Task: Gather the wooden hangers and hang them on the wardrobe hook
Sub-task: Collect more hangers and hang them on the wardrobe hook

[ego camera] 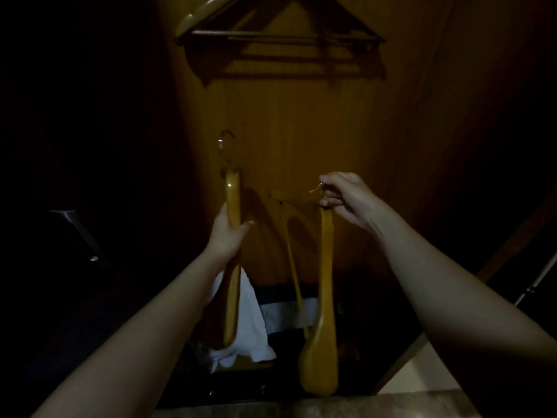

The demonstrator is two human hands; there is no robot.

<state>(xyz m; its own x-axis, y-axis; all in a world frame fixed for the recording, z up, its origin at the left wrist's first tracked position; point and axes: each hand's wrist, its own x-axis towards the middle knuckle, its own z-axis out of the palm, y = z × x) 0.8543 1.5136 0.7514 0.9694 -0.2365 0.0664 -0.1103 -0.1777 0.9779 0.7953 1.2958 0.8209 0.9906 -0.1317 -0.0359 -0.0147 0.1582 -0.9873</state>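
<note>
Inside a dim wardrobe I hold two yellow wooden hangers edge-on. My left hand grips the left hanger around its middle, its metal hook pointing up near the back panel. My right hand pinches the right hanger at its metal hook, so the wooden body dangles straight down. Several more hangers hang together at the top of the wardrobe, casting a triangular shadow on the panel. What they hang from is out of frame.
The wooden back panel faces me. White cloth and dark folded items lie on the wardrobe floor below. A metal handle shows in the dark at left. A pole leans at right.
</note>
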